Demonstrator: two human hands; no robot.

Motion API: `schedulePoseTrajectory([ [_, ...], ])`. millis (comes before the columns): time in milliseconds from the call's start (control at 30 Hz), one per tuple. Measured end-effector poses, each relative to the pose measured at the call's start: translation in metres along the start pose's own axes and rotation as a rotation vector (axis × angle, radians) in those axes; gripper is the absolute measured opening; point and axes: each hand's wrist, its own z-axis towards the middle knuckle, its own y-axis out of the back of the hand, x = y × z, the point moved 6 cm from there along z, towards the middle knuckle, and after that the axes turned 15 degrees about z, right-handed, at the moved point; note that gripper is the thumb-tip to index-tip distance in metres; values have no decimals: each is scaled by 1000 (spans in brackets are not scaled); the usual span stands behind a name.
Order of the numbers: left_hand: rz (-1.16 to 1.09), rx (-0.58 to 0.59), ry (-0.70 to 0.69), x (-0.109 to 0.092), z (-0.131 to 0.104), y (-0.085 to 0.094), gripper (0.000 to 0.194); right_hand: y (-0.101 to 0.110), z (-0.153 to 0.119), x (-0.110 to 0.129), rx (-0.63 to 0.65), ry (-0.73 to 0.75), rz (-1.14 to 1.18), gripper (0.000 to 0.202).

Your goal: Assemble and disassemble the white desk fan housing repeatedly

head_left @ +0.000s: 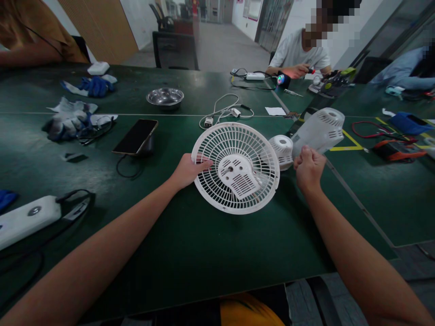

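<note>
A round white fan grille point(207, 190) is held up, tilted, above the green table. My left hand point(189, 170) grips its left rim, thumb on the front and fingers behind. Slotted white plastic fills the grille's hub, with a small shaft hole in it. Behind the right rim is a white, vented motor housing point(283, 149). My right hand point(308, 167) is closed around the near end of a white fan base point(319, 131), whose wider, slotted end points away to the upper right. Whether housing and base are joined is hard to see.
Beyond the grille lie a white cable point(217, 113) and a steel bowl point(165, 97). To the left are a phone point(136, 136), work gloves point(71, 118) and a power strip point(29, 219). An orange multimeter point(399, 150) lies right; a co-worker point(301, 54) sits opposite.
</note>
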Motion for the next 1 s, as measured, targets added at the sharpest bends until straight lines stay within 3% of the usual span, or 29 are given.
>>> schedulePoseTrajectory([
  [233, -2, 9, 0, -2, 0, 0, 21, -4, 1, 0, -9, -28, 119, 16],
  [433, 5, -12, 3, -1, 0, 0, 21, 0, 2, 2, -148, -59, 101, 20],
  [700, 4, -17, 28, -2, -1, 0, 19, 5, 1, -5, -152, -75, 105, 40],
  [800, 5, 3, 45, -3, -2, -1, 21, 5, 4, -5, -96, -174, 259, 38],
  [900, 0, 29, 41, -5, -3, -1, 24, 2, 7, -5, 66, -412, 448, 38],
  [1000, -11, 34, 36, -5, -2, 0, 24, 3, 9, 3, 209, -551, 579, 41],
])
